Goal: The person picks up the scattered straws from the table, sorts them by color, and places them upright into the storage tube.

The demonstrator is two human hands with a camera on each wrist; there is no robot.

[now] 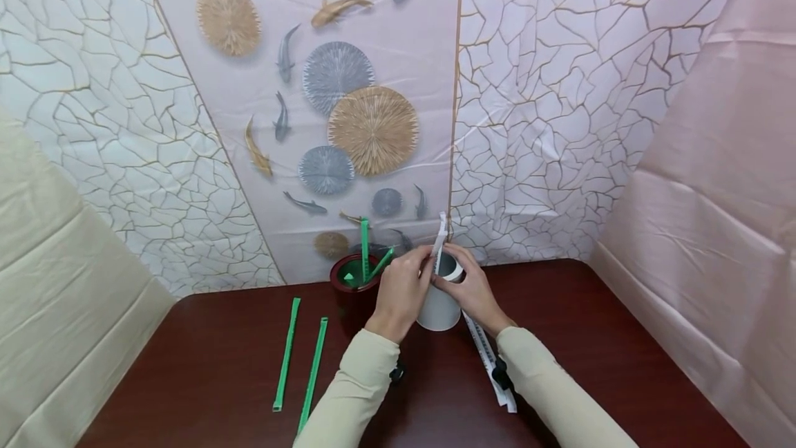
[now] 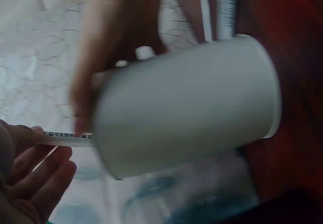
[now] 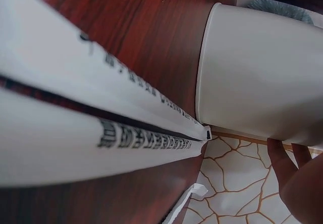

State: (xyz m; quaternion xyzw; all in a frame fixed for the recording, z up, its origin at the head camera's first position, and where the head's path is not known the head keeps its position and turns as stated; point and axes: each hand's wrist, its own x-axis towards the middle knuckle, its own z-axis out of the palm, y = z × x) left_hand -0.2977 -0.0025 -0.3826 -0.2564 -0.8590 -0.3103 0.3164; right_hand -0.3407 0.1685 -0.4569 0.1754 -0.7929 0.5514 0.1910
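A plain white cup [image 1: 439,310] stands on the dark red table, its mouth upward. My left hand [image 1: 401,292] is at the cup's left rim and pinches a slim white paper-wrapped straw [image 2: 68,139] between thumb and forefinger. Its other fingers are spread in the left wrist view. The straw's lower part is out of sight inside the cup. My right hand [image 1: 472,292] grips the cup at the rim's right side, one finger beside the straw. Two more white wrapped straws [image 3: 146,141], printed with dark characters, lie right of the cup under my right wrist.
Left of the cup stands a dark red pot [image 1: 338,289] with green wrapped straws [image 1: 365,247] in it. Two green straws [image 1: 287,355] lie on the table [image 1: 205,365] at the left. A patterned cloth [image 1: 535,123] hangs behind the table's back edge.
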